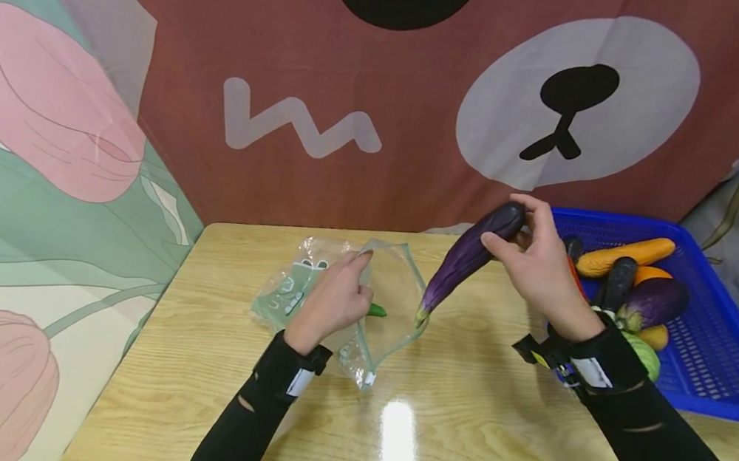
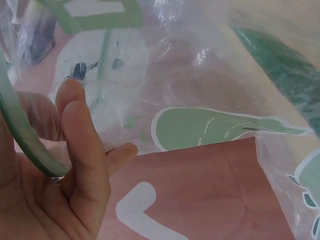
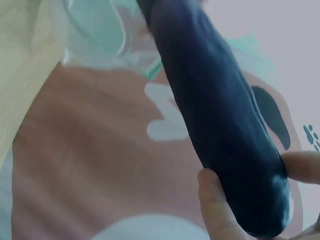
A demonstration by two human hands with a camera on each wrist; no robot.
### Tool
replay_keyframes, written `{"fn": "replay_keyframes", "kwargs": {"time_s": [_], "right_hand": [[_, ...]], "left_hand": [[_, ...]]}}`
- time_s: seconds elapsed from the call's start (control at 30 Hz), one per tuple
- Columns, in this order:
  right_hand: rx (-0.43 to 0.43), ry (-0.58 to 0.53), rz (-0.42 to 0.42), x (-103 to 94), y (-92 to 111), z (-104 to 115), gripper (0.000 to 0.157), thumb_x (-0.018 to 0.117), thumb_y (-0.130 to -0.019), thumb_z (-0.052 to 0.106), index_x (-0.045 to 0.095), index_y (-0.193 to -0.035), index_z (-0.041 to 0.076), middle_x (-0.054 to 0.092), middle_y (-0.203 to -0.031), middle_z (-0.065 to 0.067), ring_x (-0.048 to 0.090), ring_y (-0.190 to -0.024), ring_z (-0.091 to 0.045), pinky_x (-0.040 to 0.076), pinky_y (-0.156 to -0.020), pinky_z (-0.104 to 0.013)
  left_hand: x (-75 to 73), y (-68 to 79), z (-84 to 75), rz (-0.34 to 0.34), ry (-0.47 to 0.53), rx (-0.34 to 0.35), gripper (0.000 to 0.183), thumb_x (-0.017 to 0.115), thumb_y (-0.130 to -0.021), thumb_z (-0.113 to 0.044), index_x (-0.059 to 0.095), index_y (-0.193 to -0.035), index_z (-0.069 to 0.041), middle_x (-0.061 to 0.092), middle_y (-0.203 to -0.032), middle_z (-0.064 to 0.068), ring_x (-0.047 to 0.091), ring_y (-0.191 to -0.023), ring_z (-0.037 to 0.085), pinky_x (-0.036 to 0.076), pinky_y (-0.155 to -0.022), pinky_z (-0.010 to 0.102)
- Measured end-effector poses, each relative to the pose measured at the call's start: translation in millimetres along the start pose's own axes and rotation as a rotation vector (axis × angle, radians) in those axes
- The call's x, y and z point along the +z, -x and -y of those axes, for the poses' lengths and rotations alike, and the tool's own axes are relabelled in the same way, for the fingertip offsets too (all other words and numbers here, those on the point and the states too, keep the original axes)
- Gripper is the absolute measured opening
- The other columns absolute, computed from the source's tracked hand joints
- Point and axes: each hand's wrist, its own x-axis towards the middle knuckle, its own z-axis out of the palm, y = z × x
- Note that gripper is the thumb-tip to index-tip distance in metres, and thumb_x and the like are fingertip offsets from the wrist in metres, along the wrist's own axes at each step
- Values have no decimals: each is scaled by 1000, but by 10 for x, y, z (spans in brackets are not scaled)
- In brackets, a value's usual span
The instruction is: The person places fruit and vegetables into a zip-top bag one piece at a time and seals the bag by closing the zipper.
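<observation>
A long purple eggplant is pinched near its thick dark end between the thumb and fingers of my right hand. It slants down to the left, its pale stem end at the mouth of a clear zip bag. The right wrist view shows thumb and fingers on either side of the eggplant. My left hand grips the bag's green-edged rim, holding the mouth spread wide. Inside the bag lies a green pepper-like vegetable, seen blurred through the plastic in the left wrist view. Green printed pictures mark the bag's side.
At the right of the wooden table stands a blue plastic basket. It holds a yellow elongated vegetable, a rounder eggplant, a light green round vegetable and several others. A brown printed cloth hangs behind the table.
</observation>
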Motion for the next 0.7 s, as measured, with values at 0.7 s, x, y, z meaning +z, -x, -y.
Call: {"fn": "replay_keyframes", "kwargs": {"time_s": [0.7], "right_hand": [[-320, 262, 80, 845, 167, -164, 49, 81, -73, 10, 42, -102, 3, 52, -109, -13, 55, -90, -24, 47, -67, -35]], "left_hand": [[-35, -6, -36, -23, 14, 0, 57, 50, -84, -5, 44, -140, -1, 45, -138, 17, 50, -72, 17, 37, -57, 30]]}}
